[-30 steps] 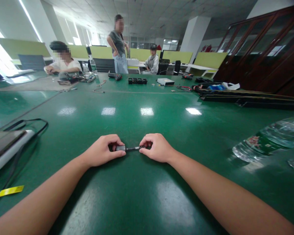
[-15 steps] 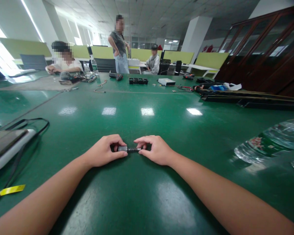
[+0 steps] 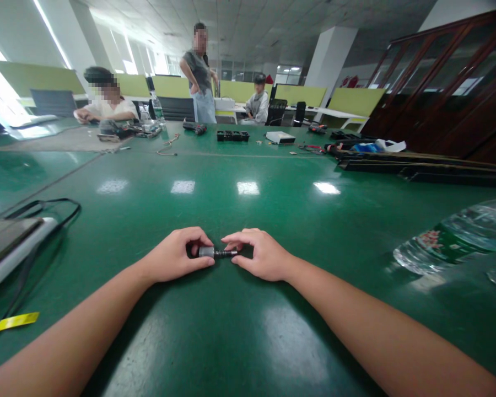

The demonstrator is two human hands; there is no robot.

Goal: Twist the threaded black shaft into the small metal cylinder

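A small metal part with a grey cylindrical body [image 3: 207, 252] and a dark, ridged, spring-like shaft [image 3: 221, 254] lies level just over the green table [image 3: 248, 320]. My left hand [image 3: 181, 255] grips the grey body between thumb and fingers. Around the shaft's bright far end, the thumb and fingertips of my right hand [image 3: 261, 255] are curled in a loose pinch. The index finger is above the shaft and the thumb is at its near side. How firmly the right fingers press on it is hard to see.
On the left lie a white device [image 3: 12, 248] and a black cable [image 3: 28, 259] with a yellow tag [image 3: 16, 321]. A water bottle [image 3: 454, 240] lies at right. Black rails [image 3: 417, 168] and tools sit farther back. Across the table sits a person [image 3: 111, 107]; others are behind.
The right hand's index finger and thumb have shifted slightly left along the shaft. My left hand keeps its hold on the grey body. The whole view has moved a little.
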